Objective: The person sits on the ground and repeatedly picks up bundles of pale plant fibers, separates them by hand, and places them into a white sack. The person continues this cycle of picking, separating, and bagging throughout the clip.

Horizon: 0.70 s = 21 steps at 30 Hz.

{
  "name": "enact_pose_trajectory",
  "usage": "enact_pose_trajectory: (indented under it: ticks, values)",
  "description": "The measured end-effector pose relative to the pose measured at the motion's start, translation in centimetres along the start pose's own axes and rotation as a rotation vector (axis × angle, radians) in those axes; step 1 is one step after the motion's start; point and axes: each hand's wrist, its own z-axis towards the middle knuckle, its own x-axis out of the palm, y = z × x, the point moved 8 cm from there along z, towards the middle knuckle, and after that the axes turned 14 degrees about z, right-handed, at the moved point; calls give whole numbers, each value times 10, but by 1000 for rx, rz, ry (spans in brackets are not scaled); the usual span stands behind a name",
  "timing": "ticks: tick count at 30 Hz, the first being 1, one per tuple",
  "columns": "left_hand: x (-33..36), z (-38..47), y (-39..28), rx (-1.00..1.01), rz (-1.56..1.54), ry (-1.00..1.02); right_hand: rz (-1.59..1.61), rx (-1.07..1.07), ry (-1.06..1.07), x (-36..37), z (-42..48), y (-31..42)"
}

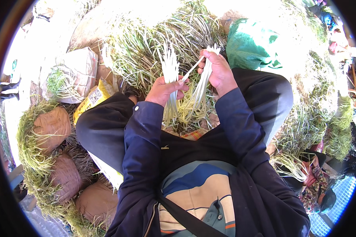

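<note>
In the head view my left hand [169, 89] grips a bundle of pale, stripped plant stalks [169, 66], whose white ends stand up and whose lower parts hang down. To its right, my right hand [215, 66] is closed round a second bundle of pale stalks [206, 72]. A single pale stalk [190, 72] runs slantwise between the two hands, with the left thumb on its lower end. Yellowish stalks [187, 110] lie below, between my crossed legs. Beyond my hands is a large heap of green and brown stalks [166, 32].
A green woven sack [246, 44] lies by my right knee. Near my left knee are a yellow printed bag [92, 99] and a whitish sack [83, 68]. Brown bundles [53, 126] and more stalks lie at the left. Part of another person in floral clothing [314, 189] shows at the lower right.
</note>
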Motion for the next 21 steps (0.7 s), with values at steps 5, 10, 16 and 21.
enact_pose_trajectory:
  ticks: [5, 10, 16, 21]
  values:
    - [-7, 4, 3, 5, 79, -16, -2, -12, 40, 4, -9, 4]
    - [-14, 7, 3, 46, 59, -71, 53, -40, 236, 25, -19, 5]
    - [-28, 7, 7, 67, -112, -159, -28, -39, 167, 8, -9, 0]
    - [-45, 7, 9, 87, -141, -304, 126, 40, 58, -13, -3, -5]
